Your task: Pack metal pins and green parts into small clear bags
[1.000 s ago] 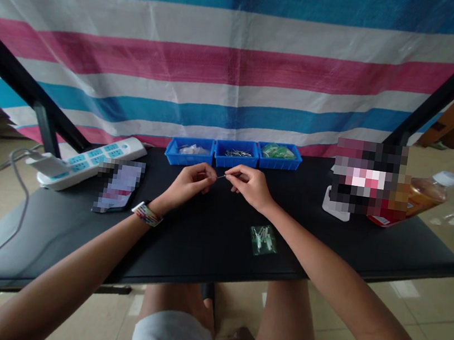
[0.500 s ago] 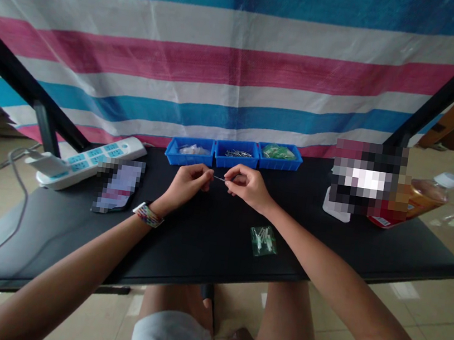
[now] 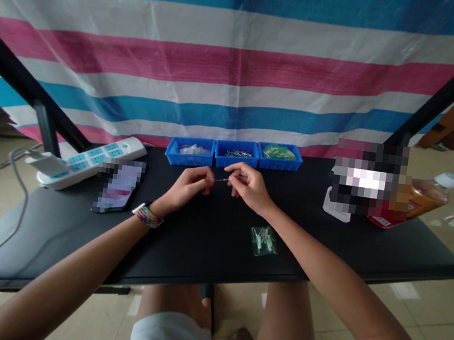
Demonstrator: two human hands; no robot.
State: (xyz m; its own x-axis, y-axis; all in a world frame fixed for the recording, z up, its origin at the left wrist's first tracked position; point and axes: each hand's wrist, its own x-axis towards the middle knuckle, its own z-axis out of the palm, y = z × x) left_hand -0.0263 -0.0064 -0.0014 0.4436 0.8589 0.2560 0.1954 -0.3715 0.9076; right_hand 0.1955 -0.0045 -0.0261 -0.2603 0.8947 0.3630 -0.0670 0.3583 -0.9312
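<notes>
Thin rod [image 3: 220, 180] spans left hand [image 3: 192, 182] and right hand [image 3: 250, 188], both pinching it by fingertips near the blue bins [image 3: 234, 163]; probable risk: dropping onto black table [image 3: 200, 239] should either slight grip slip

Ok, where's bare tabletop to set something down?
Black tabletop lies bare between the wristband and green packet, and between the right forearm and white object. Crowded: left hand and right hand near three blue bins; power strip at left.
</notes>
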